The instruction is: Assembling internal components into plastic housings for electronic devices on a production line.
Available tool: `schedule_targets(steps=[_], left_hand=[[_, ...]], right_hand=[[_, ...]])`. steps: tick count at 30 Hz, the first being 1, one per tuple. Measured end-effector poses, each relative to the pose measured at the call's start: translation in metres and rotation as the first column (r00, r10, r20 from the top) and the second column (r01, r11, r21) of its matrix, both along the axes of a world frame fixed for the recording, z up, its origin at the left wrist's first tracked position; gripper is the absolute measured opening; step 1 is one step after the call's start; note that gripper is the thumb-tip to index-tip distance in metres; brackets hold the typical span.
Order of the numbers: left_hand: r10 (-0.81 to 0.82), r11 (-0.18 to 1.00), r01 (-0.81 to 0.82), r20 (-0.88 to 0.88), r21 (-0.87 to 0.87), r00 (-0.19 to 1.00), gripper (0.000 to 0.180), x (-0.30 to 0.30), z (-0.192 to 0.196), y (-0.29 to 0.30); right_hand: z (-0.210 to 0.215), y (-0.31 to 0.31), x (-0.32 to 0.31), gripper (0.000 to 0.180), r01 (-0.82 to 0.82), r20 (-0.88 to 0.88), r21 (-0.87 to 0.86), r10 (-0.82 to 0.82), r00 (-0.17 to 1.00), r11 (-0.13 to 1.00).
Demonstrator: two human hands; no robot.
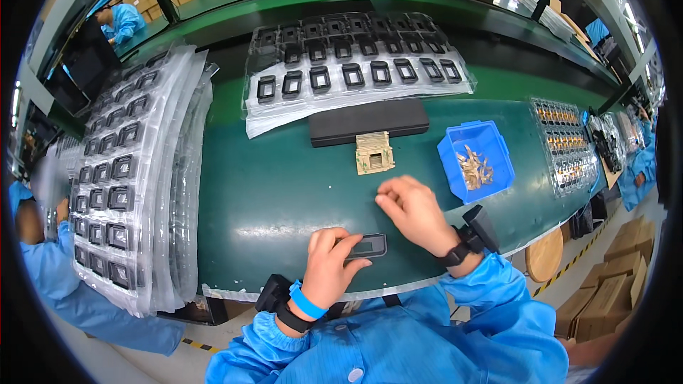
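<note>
My left hand (331,259) grips the left end of a small black rectangular plastic frame (380,244), thumb on the near side and fingers on the far side. The frame lies low over the green table. My right hand (413,208) hovers beyond it, fingers curled toward the thumb; whatever is between the fingertips, if anything, is too small to make out. Just past that hand sits a stack of tan paper-like pieces with a square opening (375,162), against a long black box (368,121). To the right stands a blue bin (501,163) with tan scraps (474,168) inside.
Clear trays of black frames (352,75) lie at the back, and a tall stack of similar trays (142,192) stands at the left. Another clear tray with orange-and-dark parts (562,146) is at the right. Co-workers in blue (124,23) are nearby. Cartons (605,270) stand at lower right.
</note>
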State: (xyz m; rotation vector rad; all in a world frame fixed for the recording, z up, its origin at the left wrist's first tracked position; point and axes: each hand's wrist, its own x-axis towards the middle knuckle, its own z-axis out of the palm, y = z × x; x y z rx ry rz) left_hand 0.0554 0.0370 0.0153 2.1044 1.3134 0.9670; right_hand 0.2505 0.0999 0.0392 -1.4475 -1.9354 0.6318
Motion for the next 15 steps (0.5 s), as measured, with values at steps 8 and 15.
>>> schedule_targets(steps=[8, 15], left_hand=[[0.066, 0.997, -0.065, 0.001, -0.05, 0.998, 0.072, 0.007, -0.005, 0.002], [0.057, 0.995, -0.059, -0.028, -0.079, 0.998, 0.073, 0.008, 0.007, 0.002]], right_hand=[[-0.02, 0.038, -0.01, 0.011, 0.107, 0.12, 0.096, -0.118, 0.986, 0.99], [-0.019, 0.038, -0.01, 0.011, 0.029, 0.227, 0.054, -0.041, 0.973, 0.998]])
